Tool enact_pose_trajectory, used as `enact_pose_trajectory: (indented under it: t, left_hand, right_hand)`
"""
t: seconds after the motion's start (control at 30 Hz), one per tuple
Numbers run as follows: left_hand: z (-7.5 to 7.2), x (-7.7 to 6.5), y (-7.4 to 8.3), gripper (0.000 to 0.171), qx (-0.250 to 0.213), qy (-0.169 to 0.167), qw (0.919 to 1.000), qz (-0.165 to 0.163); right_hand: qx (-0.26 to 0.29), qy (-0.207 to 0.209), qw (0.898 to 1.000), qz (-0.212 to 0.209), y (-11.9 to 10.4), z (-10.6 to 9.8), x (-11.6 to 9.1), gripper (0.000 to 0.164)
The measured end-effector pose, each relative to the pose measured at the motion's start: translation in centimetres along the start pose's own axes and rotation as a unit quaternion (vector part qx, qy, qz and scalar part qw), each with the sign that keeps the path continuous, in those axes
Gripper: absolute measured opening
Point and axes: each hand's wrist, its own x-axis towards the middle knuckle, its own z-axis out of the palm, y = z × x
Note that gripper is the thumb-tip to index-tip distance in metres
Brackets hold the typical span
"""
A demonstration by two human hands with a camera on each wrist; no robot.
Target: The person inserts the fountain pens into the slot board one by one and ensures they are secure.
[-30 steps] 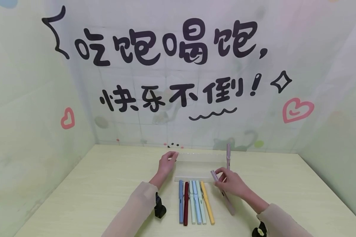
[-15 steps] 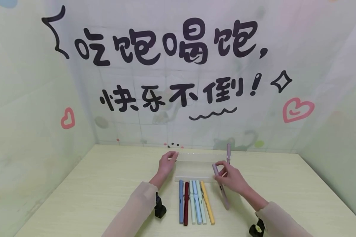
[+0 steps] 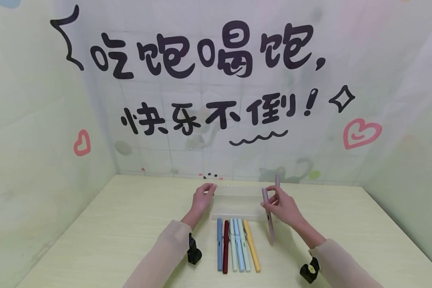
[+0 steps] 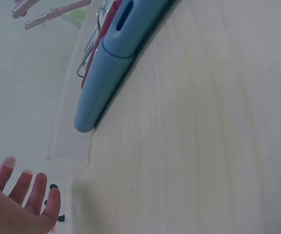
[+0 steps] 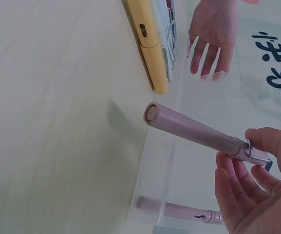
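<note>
My right hand (image 3: 284, 208) pinches a mauve pen (image 3: 270, 226) by its clip end, thumb on one side and fingers on the other. The pen leans, its plain end (image 5: 152, 113) toward the near side of the table. Behind this hand, a second mauve pen (image 3: 277, 180) stands at the right end of a clear plastic pen holder (image 3: 234, 217), mostly hidden in the head view. My left hand (image 3: 201, 198) holds the holder's left back corner; the exact finger contact is hard to make out through the clear plastic.
In front of the holder several pens lie side by side: a blue pen (image 3: 220, 244), a dark red pen (image 3: 226, 248), pale green and light blue ones, and a yellow pen (image 3: 252, 246) at the right. A printed backdrop (image 3: 187, 160) closes off the table's far edge.
My right hand has moved up and away from the near edge with the mauve pen, which now stands steeper, closer to the holder's right end. The left hand has stayed in place.
</note>
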Motion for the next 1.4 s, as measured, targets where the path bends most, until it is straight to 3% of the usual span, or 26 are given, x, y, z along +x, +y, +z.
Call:
enact_pose_trajectory:
  t: [0.5,0.87,1.1,1.4]
  left_hand:
    - [-0.1,0.2,0.1,0.029,0.007,0.003,1.0,-0.001]
    - [-0.1,0.2,-0.1,0.03,0.001,0.0,1.0,0.002]
    - [-0.1,0.1,-0.3,0.035,-0.012,0.002,0.9997,0.021]
    - [0.0,0.2,-0.2,0.028,-0.004,-0.006,1.0,-0.002]
  right_hand:
    - [-0.022,0.037,0.999,-0.011,-0.2,-1.3,1.6,0.041]
    - [-0.036,0.075,0.997,0.007,-0.2,-2.1,2.5,0.043]
    - [-0.037,0.096,0.995,0.007,-0.2,-2.4,2.9,0.044]
    - [-0.051,0.119,0.991,0.009,-0.2,-2.5,3.4,0.043]
